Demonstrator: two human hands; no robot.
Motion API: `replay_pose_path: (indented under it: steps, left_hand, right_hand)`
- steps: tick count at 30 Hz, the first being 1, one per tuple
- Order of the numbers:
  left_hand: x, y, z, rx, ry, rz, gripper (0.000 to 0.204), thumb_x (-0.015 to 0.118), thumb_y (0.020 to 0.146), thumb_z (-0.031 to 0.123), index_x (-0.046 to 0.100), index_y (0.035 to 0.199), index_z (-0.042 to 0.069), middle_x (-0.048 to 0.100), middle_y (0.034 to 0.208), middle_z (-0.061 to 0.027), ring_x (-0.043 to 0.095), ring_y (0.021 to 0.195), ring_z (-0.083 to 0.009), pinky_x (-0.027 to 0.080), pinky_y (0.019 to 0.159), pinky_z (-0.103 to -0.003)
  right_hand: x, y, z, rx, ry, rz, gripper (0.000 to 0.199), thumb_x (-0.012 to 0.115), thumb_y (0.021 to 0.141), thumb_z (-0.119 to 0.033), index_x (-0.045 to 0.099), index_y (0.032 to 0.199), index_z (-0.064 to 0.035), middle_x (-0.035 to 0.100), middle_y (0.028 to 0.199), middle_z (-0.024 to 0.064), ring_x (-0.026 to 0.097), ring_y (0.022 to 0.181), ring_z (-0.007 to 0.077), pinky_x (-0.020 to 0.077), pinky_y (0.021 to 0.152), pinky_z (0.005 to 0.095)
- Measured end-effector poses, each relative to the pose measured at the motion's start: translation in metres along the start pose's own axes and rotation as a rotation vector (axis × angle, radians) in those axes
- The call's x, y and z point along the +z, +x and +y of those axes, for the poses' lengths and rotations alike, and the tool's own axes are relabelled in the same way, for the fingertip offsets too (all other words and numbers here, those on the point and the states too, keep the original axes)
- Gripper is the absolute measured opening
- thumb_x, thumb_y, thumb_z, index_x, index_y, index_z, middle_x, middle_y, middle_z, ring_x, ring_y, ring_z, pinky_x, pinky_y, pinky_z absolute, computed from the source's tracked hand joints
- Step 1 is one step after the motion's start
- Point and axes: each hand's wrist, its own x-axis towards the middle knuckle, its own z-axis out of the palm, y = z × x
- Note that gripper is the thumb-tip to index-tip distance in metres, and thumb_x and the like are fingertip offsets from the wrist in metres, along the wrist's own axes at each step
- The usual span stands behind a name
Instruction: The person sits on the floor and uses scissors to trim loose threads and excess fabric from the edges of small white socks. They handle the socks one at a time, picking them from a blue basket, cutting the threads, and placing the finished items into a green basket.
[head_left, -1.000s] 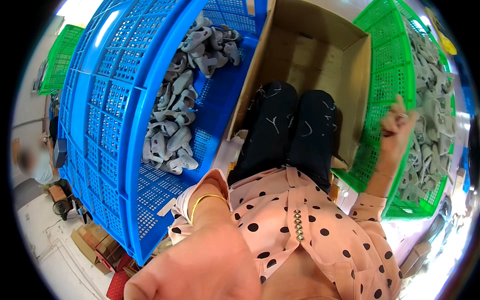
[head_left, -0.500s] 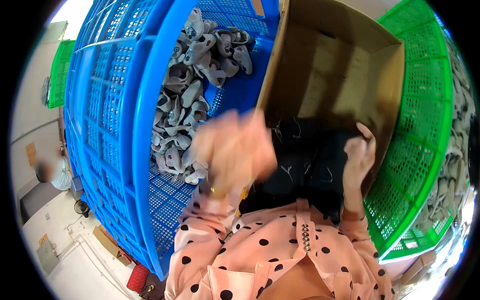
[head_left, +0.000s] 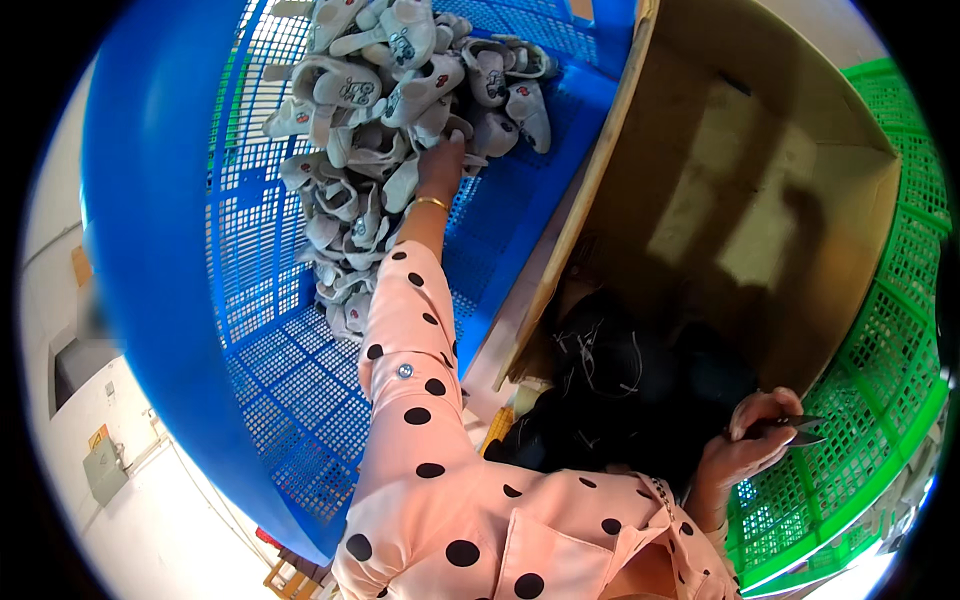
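My left hand (head_left: 440, 168) reaches into the blue basket (head_left: 500, 250), among a heap of pale grey fabric shoe uppers (head_left: 345, 90) with small embroidered pictures. Its fingers are bent against one shoe upper (head_left: 458, 128) at the heap's right side; the fingertips are partly hidden. On my left wrist is a gold bangle. Low on the right, my right hand (head_left: 760, 440) is closed round thread snips (head_left: 803, 430), whose dark blades point right, apart at the tips, in front of the green basket.
A tall open cardboard box (head_left: 690, 190) stands between the blue basket and the green basket (head_left: 850, 420). Dark cloth with loose white threads (head_left: 610, 365) lies on my lap below the box. A grey box (head_left: 103, 470) is on the pale wall at left.
My left hand has moved up and left from the middle into the heap. My right hand has come lower and right, and the snips now show. The view has shifted.
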Motion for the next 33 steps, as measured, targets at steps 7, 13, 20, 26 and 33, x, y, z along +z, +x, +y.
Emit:
replay_pose_path:
  steps: [7, 13, 20, 26, 33]
  left_hand:
    - [0.044, -0.204, -0.008, -0.492, -1.184, -0.264, 0.025, 0.064, 0.091, 0.025, 0.063, 0.096, 0.001, 0.069, 0.084, -0.0154, 0.066, 0.058, -0.0224, 0.051, 0.052, -0.034]
    - [-0.147, -0.334, 0.039, -0.451, -2.168, 0.069, 0.02, 0.061, 0.095, 0.025, 0.062, 0.102, 0.007, 0.067, 0.087, -0.0054, 0.056, 0.057, -0.0097, 0.047, 0.051, -0.023]
    - [-0.234, -0.413, 0.128, -0.258, -3.216, -0.525, 0.036, 0.038, 0.102, 0.018, 0.046, 0.131, -0.002, 0.061, 0.121, -0.0203, 0.046, 0.052, -0.0062, 0.051, 0.059, -0.022]
    - [-0.224, -0.454, 0.183, -0.343, -3.266, -0.971, 0.03, 0.035, 0.104, 0.013, 0.045, 0.126, -0.005, 0.06, 0.116, -0.0182, 0.058, 0.059, -0.0041, 0.059, 0.071, -0.027]
    - [-0.239, -0.493, 0.169, 0.375, -1.617, -1.175, 0.024, 0.054, 0.098, 0.017, 0.069, 0.089, 0.0, 0.07, 0.087, -0.0114, 0.061, 0.061, -0.0103, 0.043, 0.051, -0.021]
  right_hand:
    - [-0.013, -0.004, 0.006, -0.019, 0.119, -0.087, 0.036, 0.038, 0.103, -0.032, 0.054, 0.106, 0.0002, 0.04, 0.055, -0.0012, 0.032, 0.045, 0.0051, 0.0214, 0.042, 0.0202]
    - [-0.018, -0.019, -0.015, 0.013, -0.025, -0.309, 0.018, 0.054, 0.1, -0.017, 0.063, 0.094, -0.0033, 0.04, 0.058, -0.0069, 0.035, 0.051, 0.0015, 0.0267, 0.046, 0.0201]
    - [-0.033, -0.091, -0.07, 0.354, 0.053, -0.954, 0.036, 0.045, 0.102, -0.027, 0.061, 0.122, -0.0006, 0.052, 0.063, -0.0024, 0.043, 0.055, 0.0033, 0.0327, 0.051, 0.0195]
    - [-0.093, -0.127, -0.05, 0.362, 0.486, -1.05, 0.05, 0.069, 0.091, -0.03, 0.054, 0.125, 0.004, 0.055, 0.074, -0.0024, 0.043, 0.061, 0.0032, 0.0348, 0.054, 0.0178]
    - [-0.128, -0.124, -0.092, 0.636, 0.588, -0.74, 0.021, 0.062, 0.094, -0.017, 0.063, 0.105, 0.0004, 0.045, 0.06, -0.0058, 0.029, 0.046, 0.0013, 0.0205, 0.041, 0.02]
